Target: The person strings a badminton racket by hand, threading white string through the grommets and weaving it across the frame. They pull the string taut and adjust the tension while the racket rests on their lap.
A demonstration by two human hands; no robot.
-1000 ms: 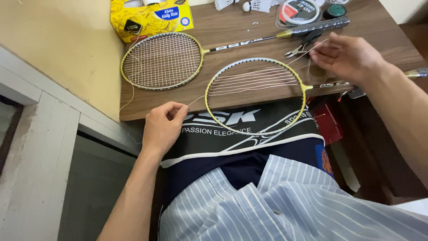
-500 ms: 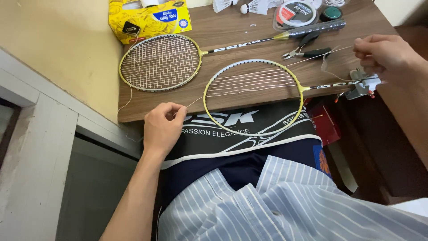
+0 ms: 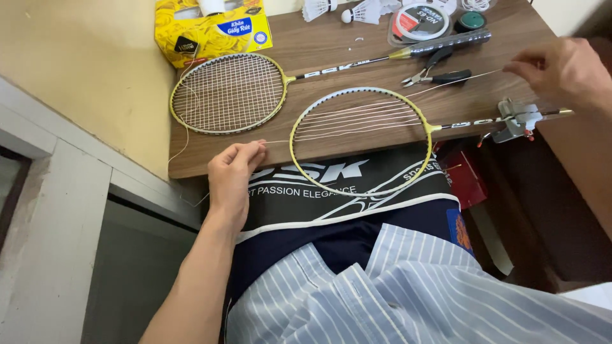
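Two hands draw one string taut across our half-strung racket.

From the head view, our left hand [image 3: 234, 171] pinches the thin, slippery string [image 3: 446, 81] beside the light, stiff racket [image 3: 360, 140] on the wooden surface [image 3: 331, 48]; our right hand [image 3: 561, 70] pinches its far end. We judge the frame the safest hold. A yellow box [image 3: 213, 32] holds a white roll.

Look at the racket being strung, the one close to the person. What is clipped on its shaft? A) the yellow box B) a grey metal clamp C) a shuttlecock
B: a grey metal clamp grips the shaft of the partly strung racket, below the right hand.
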